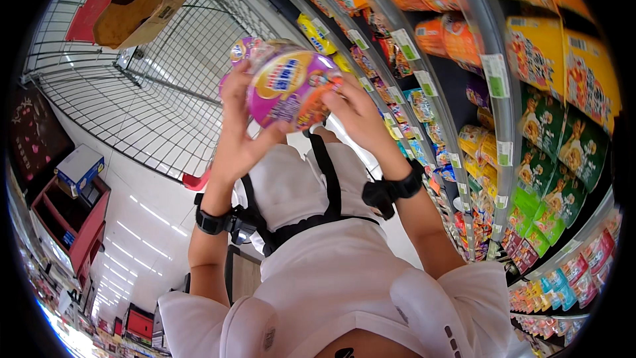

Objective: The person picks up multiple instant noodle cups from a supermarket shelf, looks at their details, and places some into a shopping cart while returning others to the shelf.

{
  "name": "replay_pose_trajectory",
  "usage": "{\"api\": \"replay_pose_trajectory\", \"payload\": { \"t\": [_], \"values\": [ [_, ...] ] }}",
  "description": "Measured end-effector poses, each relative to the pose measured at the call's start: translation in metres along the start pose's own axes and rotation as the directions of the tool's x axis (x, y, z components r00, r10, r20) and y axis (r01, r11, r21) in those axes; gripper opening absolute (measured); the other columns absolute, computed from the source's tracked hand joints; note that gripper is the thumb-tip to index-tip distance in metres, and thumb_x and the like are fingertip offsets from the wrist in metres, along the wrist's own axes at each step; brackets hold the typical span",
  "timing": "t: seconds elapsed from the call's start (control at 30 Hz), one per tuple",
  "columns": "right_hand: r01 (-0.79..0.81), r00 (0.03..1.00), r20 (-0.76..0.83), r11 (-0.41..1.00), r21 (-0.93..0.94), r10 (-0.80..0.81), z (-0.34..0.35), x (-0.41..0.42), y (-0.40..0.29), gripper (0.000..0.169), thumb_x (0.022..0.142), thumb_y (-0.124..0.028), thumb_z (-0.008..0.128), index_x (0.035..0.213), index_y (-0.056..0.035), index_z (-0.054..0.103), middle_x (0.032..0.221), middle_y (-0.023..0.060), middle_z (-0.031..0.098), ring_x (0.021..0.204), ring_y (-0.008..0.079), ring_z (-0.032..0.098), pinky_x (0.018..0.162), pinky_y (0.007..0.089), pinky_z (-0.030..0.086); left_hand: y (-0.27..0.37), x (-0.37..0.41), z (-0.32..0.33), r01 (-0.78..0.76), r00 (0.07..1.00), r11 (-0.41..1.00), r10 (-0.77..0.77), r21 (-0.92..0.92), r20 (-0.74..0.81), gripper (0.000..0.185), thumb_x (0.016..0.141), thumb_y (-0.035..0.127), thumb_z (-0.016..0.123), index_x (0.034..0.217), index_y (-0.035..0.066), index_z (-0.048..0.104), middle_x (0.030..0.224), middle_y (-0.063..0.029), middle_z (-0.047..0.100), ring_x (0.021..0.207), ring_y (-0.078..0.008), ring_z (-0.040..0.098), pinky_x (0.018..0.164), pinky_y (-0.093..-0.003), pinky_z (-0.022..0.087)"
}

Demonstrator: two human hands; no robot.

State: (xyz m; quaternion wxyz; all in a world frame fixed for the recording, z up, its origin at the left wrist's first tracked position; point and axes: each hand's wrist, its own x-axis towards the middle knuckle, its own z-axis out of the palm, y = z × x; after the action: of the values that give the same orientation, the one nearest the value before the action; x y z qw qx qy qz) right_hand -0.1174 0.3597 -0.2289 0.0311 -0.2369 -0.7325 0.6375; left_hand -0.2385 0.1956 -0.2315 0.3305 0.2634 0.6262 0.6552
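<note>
A purple instant noodle cup with a printed lid (290, 87) is held up between both hands in front of the body. The fingers and thumb of my left hand (243, 114) grip its left side. My right hand (353, 109) has its fingers on the cup's right edge. Another purple package (243, 49) shows behind the cup at upper left, near my left fingers; how it is held is partly hidden. Black camera straps are around both wrists.
A wire shopping cart (149, 89) stands ahead on the left, with a brown paper bag (149, 15) at its far end. Shelves with price-tag rails (497, 79) and packaged noodles run along the right. Red display bins (74, 223) stand at lower left.
</note>
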Motion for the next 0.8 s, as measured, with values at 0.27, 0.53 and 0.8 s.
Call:
{"api": "replay_pose_trajectory", "payload": {
  "t": [0.27,0.53,0.8],
  "values": [
    [-0.095,0.881,-0.304,0.763,0.639,0.364,-0.117,-0.127,0.052,0.024,0.088,-0.017,0.043,0.100,0.0027,0.051,0.097,0.0054,0.051,0.089,0.0148,0.053,0.079,0.0301,0.046,-0.033,0.016,0.164,0.088,0.935,0.992,-0.050,-0.092,0.352,0.065,0.071,0.025,0.066,0.125,0.014,0.032,0.124,-0.0154,0.024,0.118,-0.0292,0.028,0.092,-0.0354,0.035],
    [0.170,0.671,-0.676,0.825,0.539,0.304,-0.193,-0.156,0.069,0.023,0.087,-0.021,0.043,0.098,-0.0012,0.048,0.096,0.0081,0.051,0.086,0.0153,0.052,0.080,0.0428,0.047,-0.036,0.058,0.303,0.086,0.958,0.994,-0.065,-0.066,0.279,0.060,0.074,0.041,0.060,0.122,0.011,0.042,0.112,-0.0199,0.034,0.103,-0.0286,0.043,0.088,-0.0296,0.035],
    [0.270,0.610,-0.769,0.862,0.428,0.191,-0.232,-0.132,0.096,0.022,0.085,-0.013,0.048,0.105,-0.0020,0.045,0.094,0.0069,0.048,0.082,0.0121,0.047,0.083,0.0445,0.048,-0.077,0.107,0.368,0.040,0.954,0.950,0.056,-0.311,0.295,0.062,0.070,0.021,0.054,0.125,0.001,0.035,0.121,-0.0221,0.037,0.109,-0.0319,0.042,0.091,-0.0318,0.035]
  ]
}}
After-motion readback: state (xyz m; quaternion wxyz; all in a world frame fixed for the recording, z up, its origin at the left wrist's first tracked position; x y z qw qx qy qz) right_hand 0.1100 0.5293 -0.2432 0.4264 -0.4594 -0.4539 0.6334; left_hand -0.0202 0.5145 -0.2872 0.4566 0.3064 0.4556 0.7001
